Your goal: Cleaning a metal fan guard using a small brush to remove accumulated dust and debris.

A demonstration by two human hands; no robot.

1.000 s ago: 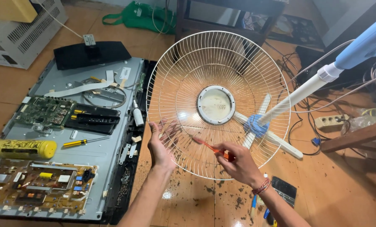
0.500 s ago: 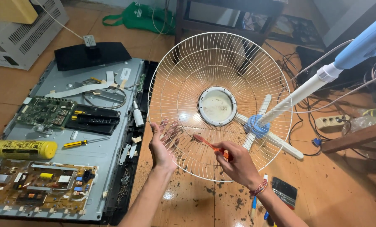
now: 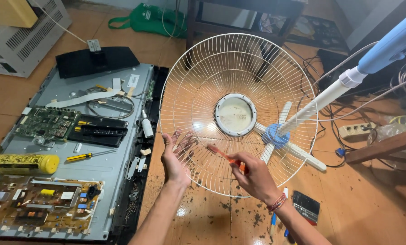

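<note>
So the round white wire fan grille (image 3: 237, 113) is tilted up off the brown tiled floor (image 3: 371, 204), thin ribs fanning out from a grimy white plastic hub (image 3: 235, 114). Left hand (image 3: 174, 156) grips its lower-left rim, fingers spread and poked through the wires. Right hand (image 3: 256, 176) is pinched shut on an orange-handled screwdriver (image 3: 225, 156) resting against the mesh; its tip is hard to make out. Behind the grille sits the white-and-blue fan stand (image 3: 302, 119). Far left, an opened flat-screen panel with bare circuit boards (image 3: 53, 181), partly cut off.
</note>
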